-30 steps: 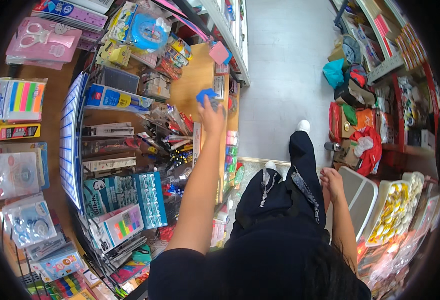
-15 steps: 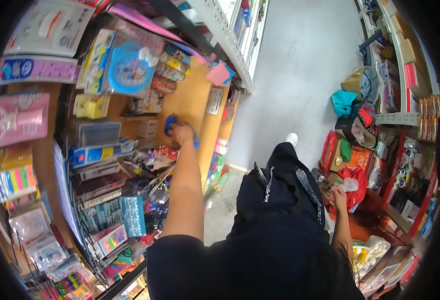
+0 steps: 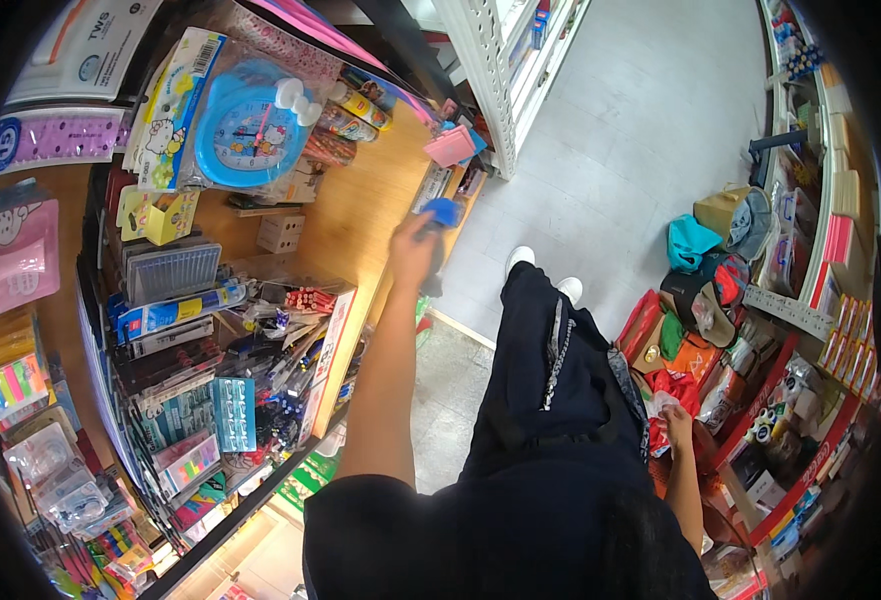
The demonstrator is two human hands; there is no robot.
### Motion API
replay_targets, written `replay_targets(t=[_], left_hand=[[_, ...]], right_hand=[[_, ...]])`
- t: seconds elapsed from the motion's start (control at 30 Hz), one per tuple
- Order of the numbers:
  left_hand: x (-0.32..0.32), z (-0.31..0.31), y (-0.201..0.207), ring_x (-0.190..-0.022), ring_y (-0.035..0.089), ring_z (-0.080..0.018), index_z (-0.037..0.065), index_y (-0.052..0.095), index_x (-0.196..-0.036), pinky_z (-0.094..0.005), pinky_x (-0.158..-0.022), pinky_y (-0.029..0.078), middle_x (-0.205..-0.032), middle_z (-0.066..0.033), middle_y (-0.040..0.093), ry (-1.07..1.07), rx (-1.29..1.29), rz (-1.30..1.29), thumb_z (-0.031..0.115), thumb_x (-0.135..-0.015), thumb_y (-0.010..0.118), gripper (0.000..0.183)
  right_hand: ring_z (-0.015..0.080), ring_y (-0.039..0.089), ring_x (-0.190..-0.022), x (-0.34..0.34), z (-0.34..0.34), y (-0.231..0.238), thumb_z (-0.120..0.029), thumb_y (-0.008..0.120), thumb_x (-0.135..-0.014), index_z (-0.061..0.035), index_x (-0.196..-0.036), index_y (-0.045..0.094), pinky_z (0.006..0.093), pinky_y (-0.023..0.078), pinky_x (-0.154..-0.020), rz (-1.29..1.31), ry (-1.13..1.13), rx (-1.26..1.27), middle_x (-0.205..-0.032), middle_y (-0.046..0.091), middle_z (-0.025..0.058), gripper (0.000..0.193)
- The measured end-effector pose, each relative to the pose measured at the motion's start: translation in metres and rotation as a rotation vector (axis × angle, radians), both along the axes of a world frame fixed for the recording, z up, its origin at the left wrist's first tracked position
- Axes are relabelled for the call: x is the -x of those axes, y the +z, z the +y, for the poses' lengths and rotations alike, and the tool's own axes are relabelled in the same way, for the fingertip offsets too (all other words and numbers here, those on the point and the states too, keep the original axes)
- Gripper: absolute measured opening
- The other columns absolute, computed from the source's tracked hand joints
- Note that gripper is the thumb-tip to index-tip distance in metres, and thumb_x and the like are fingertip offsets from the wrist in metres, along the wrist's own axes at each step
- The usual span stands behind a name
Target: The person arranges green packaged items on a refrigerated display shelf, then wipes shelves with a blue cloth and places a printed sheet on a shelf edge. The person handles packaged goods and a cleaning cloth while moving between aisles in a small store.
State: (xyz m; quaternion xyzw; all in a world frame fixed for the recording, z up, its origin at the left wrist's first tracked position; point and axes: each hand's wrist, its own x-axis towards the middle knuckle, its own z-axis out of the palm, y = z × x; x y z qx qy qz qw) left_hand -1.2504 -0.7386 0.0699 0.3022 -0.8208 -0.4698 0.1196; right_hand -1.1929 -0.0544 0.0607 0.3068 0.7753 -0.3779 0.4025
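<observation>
Blue cloth [image 3: 445,211] — clasped in left hand [image 3: 413,250]; right hand [image 3: 677,426] — grip unclear.

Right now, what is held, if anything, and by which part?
The left hand grips a blue cloth, seemingly by its bunched middle; for the right hand, I cannot tell.

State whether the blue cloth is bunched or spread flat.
Bunched: the blue cloth is gathered in the left hand, crumpled rather than laid out flat.
</observation>
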Motion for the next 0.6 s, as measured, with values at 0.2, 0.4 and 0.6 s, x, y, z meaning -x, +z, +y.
replay_targets(t=[0.2, 0.4, 0.6], left_hand=[[-0.008, -0.073, 0.004, -0.115, 0.055, -0.0391, 0.017, 0.060, -0.130, -0.0489, -0.098, 0.045, -0.127, -0.0206, 0.059, 0.828, 0.403, -0.480, 0.030, -0.082, 0.062, 0.050], [0.071, -0.072, -0.020, -0.117, 0.052, -0.0387, 0.020, 0.059, -0.132, -0.0509, -0.093, 0.046, -0.132, -0.0170, 0.056, 0.388, 0.631, -0.395, 0.032, -0.081, 0.059, 0.052], [0.103, -0.048, -0.010, -0.111, 0.055, -0.0355, 0.018, 0.071, -0.113, -0.0478, -0.088, 0.048, -0.126, -0.0109, 0.061, 0.054, 0.650, -0.087, 0.019, -0.076, 0.063, 0.038]], right_hand=[[0.0163, 0.065, -0.071, 0.014, 0.000, -0.020, -0.026, 0.058, -0.090, -0.0065, -0.108, 0.063, 0.0284, 0.047, -0.060, 0.079, 0.058, 0.049, -0.089, 0.068, 0.0040, 0.027], [0.0149, 0.064, -0.069, 0.017, -0.017, -0.006, -0.021, 0.059, -0.088, -0.0056, -0.099, 0.064, 0.0264, 0.047, -0.056, 0.044, 0.059, 0.079, -0.085, 0.066, 0.0037, 0.020], [0.0148, 0.063, -0.069, 0.028, -0.052, 0.007, -0.014, 0.061, -0.086, -0.0004, -0.093, 0.064, 0.0264, 0.050, -0.060, 0.068, 0.041, 0.065, -0.083, 0.065, 0.0064, 0.015]])
